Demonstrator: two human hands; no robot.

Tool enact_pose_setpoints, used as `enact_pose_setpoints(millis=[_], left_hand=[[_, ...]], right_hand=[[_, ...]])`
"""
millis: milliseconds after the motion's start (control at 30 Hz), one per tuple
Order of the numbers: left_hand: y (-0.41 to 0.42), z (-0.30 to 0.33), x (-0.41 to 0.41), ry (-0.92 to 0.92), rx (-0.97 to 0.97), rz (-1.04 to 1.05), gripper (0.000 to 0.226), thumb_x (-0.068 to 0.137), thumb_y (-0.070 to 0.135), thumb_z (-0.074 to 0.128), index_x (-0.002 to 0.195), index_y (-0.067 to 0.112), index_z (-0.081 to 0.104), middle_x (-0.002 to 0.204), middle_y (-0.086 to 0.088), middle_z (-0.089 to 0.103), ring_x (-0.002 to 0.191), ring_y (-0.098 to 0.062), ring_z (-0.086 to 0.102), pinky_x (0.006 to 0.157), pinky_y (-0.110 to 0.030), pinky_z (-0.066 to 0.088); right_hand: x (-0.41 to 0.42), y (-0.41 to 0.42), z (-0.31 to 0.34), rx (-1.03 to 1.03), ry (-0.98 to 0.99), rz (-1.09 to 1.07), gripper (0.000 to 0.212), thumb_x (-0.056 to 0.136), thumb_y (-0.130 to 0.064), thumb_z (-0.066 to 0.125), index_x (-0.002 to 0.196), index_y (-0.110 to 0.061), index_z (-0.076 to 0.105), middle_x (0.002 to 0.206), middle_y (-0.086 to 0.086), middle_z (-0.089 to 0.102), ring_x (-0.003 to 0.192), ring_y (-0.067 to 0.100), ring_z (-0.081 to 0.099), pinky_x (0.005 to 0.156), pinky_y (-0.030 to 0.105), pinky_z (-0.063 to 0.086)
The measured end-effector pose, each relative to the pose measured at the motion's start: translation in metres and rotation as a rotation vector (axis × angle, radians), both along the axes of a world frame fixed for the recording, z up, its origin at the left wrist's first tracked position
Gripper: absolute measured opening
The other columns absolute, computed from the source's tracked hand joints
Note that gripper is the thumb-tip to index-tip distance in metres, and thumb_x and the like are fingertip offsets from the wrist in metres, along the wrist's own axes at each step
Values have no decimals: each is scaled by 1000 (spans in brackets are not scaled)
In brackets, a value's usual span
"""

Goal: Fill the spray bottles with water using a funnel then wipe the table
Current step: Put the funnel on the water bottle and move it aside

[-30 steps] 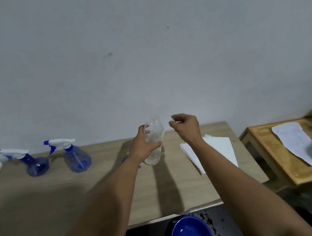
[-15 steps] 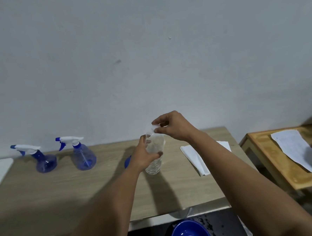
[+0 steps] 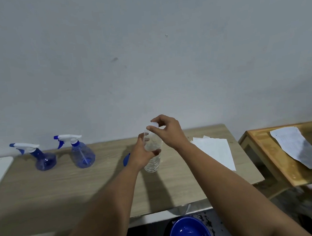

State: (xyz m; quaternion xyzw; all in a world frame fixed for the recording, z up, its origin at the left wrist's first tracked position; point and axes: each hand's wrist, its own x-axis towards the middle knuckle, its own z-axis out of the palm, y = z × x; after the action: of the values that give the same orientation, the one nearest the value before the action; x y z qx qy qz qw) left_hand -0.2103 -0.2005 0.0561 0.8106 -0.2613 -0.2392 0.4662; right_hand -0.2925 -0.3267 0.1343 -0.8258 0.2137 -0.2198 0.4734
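Mid-table water bottle [image 3: 152,154], apparently gripped by both hands.

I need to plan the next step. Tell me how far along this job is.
Done: nothing that shows. Both spray bottles stand on the table with their heads still on, and the white cloth lies flat.
In hand: the left hand grips the clear water bottle; the right hand pinches its cap.
Left: opening the spray bottles, filling through the funnel, possibly the blue piece behind the left hand, then wiping.
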Motion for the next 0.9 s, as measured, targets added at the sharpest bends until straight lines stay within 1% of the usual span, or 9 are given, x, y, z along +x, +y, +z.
enact_pose_setpoints(millis=[100,233,333,400,500,567,633,767,900], left_hand=[[0,1,-3,-32,10,-3,87,68,41,88,136,36,34,132,13,55,123,-13,54,101,-41,48],[3,0,-4,-38,3,28,85,70,42,87,136,33,35,134,13,55,122,-14,55,95,-35,47],[0,1,-9,-44,17,44,83,71,41,87,135,32,35,133,14,56,120,-15,57,88,-30,44],[-3,0,-11,-59,29,46,85,72,40,87,137,30,34,135,13,57,120,-16,57,88,-28,43],[-3,0,-12,-89,47,36,90,70,45,86,139,31,30,133,14,58,117,-15,60,88,-30,48],[-5,-1,-10,-99,43,39,93,63,55,86,135,35,31,126,14,62,111,-14,64,88,-34,54],[-3,-7,-7,-87,44,13,102,54,64,87,136,39,31,123,17,63,109,-10,65,88,-36,57],[25,-53,16,-147,241,-106,130,47,74,83,153,40,15,145,13,51,130,-13,53,104,-41,49],[63,-105,40,-400,450,-5,95,65,66,67,145,27,36,145,2,47,132,-20,47,105,-41,46]], right_hand=[[3,3,-2,5,-12,-96,38,73,-42,93,90,-18,69,85,-3,72,80,10,66,73,23,54],[-7,-2,-9,90,-39,59,33,89,-28,84,119,-17,77,115,-7,75,108,10,69,94,24,51],[-9,2,-13,181,-111,-22,21,83,-24,89,97,-15,76,99,-4,78,99,13,72,89,28,56],[-4,8,-14,153,-114,-97,32,77,-29,92,84,-16,63,87,2,73,87,15,70,81,34,57],[1,15,-14,118,-102,-198,42,74,-35,92,82,-16,55,82,4,67,77,15,62,77,42,55],[0,20,-17,127,-140,-201,40,74,-39,92,89,-20,59,89,-3,68,87,13,66,82,40,58],[-5,27,-27,144,-148,-198,46,75,-49,89,108,-28,64,108,-10,68,105,7,64,92,35,57],[-24,41,-69,188,-56,-215,88,70,-69,81,145,-36,49,140,-12,54,131,6,52,107,28,47],[-30,49,-122,234,117,-204,112,60,-63,92,154,-37,37,149,-12,50,135,6,49,110,30,45]])
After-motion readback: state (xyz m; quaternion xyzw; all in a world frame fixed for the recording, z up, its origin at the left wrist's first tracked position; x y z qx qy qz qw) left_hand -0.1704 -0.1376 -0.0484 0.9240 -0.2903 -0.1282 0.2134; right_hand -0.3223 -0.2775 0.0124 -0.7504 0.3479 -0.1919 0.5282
